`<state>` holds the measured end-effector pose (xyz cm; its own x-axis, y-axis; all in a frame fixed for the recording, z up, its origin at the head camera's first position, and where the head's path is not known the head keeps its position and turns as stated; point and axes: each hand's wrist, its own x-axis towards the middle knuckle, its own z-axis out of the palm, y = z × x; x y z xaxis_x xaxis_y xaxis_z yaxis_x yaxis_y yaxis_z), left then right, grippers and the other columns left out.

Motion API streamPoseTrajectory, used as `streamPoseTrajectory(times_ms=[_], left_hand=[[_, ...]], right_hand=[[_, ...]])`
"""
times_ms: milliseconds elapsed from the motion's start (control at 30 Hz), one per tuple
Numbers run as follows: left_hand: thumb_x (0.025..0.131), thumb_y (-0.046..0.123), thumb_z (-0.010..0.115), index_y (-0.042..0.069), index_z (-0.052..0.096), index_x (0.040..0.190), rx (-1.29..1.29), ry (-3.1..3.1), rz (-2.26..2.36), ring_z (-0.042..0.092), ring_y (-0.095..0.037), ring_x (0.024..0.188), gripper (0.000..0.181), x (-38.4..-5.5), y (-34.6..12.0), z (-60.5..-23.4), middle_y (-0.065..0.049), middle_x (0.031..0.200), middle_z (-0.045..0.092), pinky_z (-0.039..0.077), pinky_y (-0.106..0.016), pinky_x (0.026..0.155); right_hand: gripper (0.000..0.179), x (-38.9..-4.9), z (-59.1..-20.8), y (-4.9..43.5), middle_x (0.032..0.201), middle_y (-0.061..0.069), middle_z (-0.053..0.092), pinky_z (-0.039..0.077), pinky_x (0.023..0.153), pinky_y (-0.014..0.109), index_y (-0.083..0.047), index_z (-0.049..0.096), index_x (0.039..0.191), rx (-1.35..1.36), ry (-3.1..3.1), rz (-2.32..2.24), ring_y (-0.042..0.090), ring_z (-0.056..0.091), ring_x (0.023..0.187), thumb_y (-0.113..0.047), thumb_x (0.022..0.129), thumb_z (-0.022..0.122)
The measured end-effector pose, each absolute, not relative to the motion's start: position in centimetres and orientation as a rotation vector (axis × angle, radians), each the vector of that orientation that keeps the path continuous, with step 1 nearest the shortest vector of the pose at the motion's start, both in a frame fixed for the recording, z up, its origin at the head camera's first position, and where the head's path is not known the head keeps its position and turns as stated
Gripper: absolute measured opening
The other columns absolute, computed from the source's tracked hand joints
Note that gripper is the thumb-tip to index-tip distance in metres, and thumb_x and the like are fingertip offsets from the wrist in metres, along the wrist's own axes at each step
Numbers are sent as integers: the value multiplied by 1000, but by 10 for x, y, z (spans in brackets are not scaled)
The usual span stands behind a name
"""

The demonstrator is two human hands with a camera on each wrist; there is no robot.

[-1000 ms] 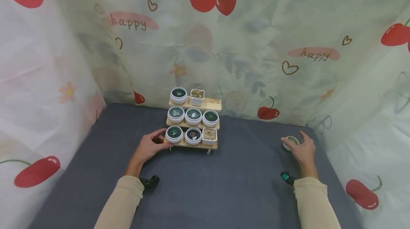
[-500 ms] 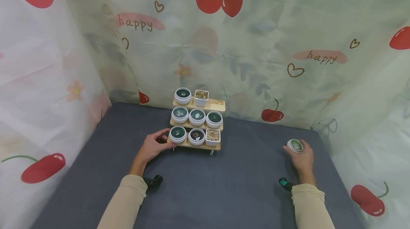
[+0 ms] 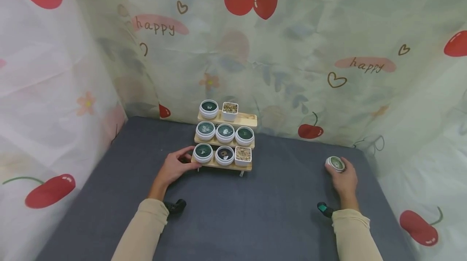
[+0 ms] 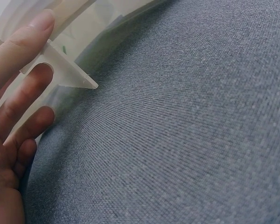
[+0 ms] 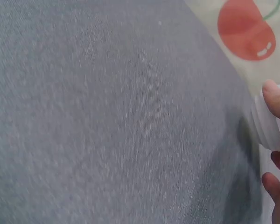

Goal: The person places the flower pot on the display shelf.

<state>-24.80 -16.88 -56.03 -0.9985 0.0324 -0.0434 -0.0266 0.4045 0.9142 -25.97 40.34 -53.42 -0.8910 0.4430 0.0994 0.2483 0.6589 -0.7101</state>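
Note:
My left hand (image 3: 176, 165) grips the left end of a three-tier wooden stand (image 3: 249, 120) at its lowest shelf. In the left wrist view the thumb lies on top, with the fingers (image 4: 25, 100) below. Round white pots with dark green tops, such as the front-left pot (image 3: 203, 153), fill much of the stand. Two square white pots hold grainy bits: one front right (image 3: 243, 156), one on top (image 3: 230, 112). Far right, my right hand (image 3: 344, 178) holds a round white pot (image 3: 335, 164) with a pale green top, tilted, between thumb and fingers. Its underside is hidden.
A dark grey cloth (image 3: 270, 204) covers the table. The top shelf's right end carries no pot. A cherry-print curtain (image 3: 284, 50) hangs close behind and at both sides. A thin wire loop (image 3: 375, 142) is by the back right corner. Black devices sit on both wrists.
My right hand has closed around the round pot and tilted it, apparently lifting it from the cloth. My left hand keeps its grip on the stand. The head view has shifted slightly.

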Motion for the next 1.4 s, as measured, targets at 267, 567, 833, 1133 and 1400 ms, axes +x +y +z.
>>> streamPoseTrajectory(times_ms=[267, 567, 833, 1133, 1400], left_hand=[[70, 52, 91, 26, 61, 140, -11, 2571, 1691, 62, -17, 94, 80, -247, -170, -559, -1, 97, 75, 43, -34, 89], [70, 53, 91, 26, 61, 140, -1, 2585, 1682, 61, -18, 96, 80, -248, -170, -559, -1, 97, 75, 43, -35, 91], [70, 53, 91, 26, 61, 140, -7, 2571, 1697, 62, -18, 94, 80, -247, -169, -560, -1, 97, 75, 43, -34, 89], [72, 50, 90, 24, 61, 140, -5, 2593, 1682, 60, -18, 96, 79, -245, -169, -558, -2, 98, 75, 42, -34, 90], [72, 49, 90, 24, 61, 140, 9, 2580, 1704, 61, -18, 94, 78, -245, -169, -558, -2, 97, 75, 43, -34, 88]], right_hand=[[74, -278, -514, 375, 152, 30, 45, 33, 114, 56, -2, 40, 154, -447, -2599, 1115, 44, 44, 139, -28, 94, 74], [72, -300, -491, 333, 151, 24, 46, 46, 101, 48, -6, 40, 154, -278, -2554, 1220, 40, 50, 137, -23, 94, 75], [72, -306, -471, 296, 147, 20, 51, 39, 76, 9, -9, 39, 155, -126, -2551, 1308, 34, 59, 122, -22, 95, 74], [73, -311, -442, 238, 149, 16, 51, 50, 93, 25, -12, 37, 157, 124, -2521, 1478, 32, 57, 128, -21, 95, 74], [70, -313, -424, 190, 140, 18, 56, 51, 97, 35, -8, 42, 154, 260, -2495, 1606, 33, 60, 124, -17, 93, 76]])
